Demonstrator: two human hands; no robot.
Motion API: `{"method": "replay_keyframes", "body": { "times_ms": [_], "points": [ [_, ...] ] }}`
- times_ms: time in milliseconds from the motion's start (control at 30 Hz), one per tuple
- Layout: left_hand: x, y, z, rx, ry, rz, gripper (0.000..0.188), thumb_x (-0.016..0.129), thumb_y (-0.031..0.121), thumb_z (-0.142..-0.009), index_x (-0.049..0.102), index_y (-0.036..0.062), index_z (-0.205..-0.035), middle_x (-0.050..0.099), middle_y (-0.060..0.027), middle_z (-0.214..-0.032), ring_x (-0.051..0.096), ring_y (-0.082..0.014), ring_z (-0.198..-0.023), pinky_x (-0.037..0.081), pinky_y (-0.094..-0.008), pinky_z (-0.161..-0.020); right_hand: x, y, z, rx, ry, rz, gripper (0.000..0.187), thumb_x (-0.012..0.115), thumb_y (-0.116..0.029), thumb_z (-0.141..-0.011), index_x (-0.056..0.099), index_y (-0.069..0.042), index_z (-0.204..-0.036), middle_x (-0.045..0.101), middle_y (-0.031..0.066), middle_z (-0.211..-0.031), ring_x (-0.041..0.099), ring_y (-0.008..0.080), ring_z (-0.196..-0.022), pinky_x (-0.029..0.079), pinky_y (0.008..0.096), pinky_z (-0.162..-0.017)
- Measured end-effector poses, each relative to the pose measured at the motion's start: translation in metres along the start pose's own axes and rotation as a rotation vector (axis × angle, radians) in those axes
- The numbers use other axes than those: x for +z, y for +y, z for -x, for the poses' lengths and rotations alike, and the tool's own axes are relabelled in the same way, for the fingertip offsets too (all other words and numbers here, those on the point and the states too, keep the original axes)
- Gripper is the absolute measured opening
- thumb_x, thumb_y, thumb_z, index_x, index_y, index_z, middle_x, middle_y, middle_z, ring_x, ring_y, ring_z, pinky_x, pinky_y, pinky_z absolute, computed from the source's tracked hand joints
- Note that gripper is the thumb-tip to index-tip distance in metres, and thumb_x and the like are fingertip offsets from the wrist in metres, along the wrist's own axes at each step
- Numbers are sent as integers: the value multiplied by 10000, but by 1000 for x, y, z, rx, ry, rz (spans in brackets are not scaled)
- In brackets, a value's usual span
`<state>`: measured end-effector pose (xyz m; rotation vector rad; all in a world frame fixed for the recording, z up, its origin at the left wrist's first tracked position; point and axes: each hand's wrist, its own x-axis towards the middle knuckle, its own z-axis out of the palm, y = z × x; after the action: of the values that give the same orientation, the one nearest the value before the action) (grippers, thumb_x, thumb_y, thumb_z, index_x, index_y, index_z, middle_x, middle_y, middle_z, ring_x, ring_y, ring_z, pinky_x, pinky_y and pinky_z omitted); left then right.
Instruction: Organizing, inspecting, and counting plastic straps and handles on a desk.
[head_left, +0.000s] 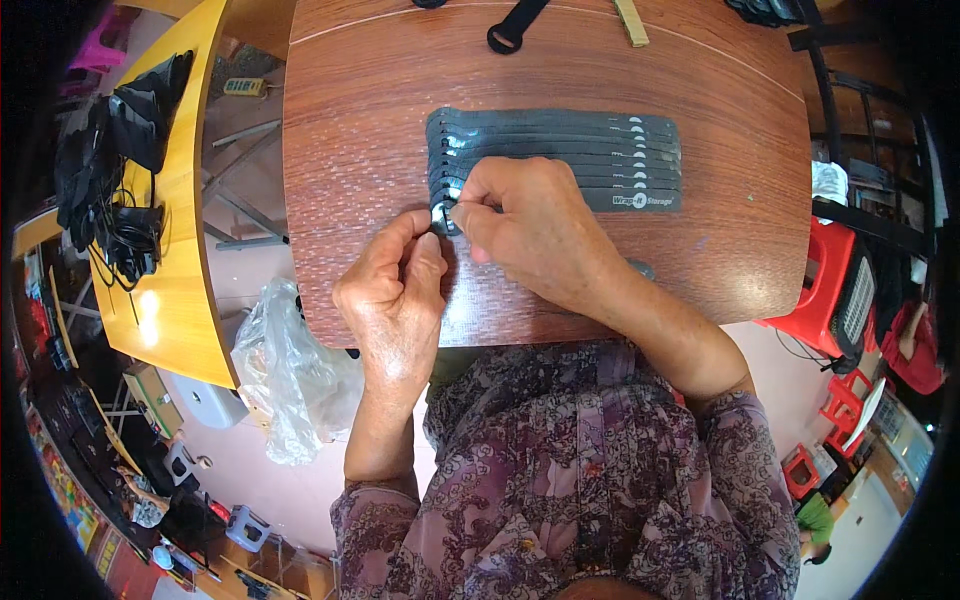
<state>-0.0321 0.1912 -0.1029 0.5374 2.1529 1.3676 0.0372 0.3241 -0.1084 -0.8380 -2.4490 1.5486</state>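
Note:
Several dark hook-and-loop straps (560, 150) lie overlapped in a neat row on the wooden table, their left ends lined up. At the near left corner of that row, my right hand (530, 215) is closed in a pinch on the end of the nearest strap. My left hand (395, 285) meets it there, thumb and index finger closing on the same end from the left. The fingertips partly hide the strap end. White printed marks show toward the straps' right ends.
A loose black strap with a loop end (505, 38) and a yellowish strip (632, 22) lie at the table's far side. To the left, a yellow table (165, 320) carries black straps and cables (130, 220). A clear plastic bag (290, 375) and a red stool (825, 285) flank me.

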Motion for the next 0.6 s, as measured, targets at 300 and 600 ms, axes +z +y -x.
{"method": "replay_keyframes", "body": {
  "times_ms": [300,600],
  "points": [
    [-1,-5,-1,10,9,12,182,569,20,-868,640,-41,-1024,608,-36,-705,474,-38,-507,376,-169,-429,2,-3,-1,-12,2,52,154,565,-102,-788,608,31,-723,609,136,-557,616,215,-500,475,334,-499],
    [-3,-5,-2,24,14,-13,183,569,14,-865,638,-46,-1024,606,-32,-697,477,-38,-508,379,-169,-426,1,-4,-2,-17,-8,62,154,569,-106,-785,612,32,-731,606,133,-552,613,208,-501,471,333,-497]
  ]
}}
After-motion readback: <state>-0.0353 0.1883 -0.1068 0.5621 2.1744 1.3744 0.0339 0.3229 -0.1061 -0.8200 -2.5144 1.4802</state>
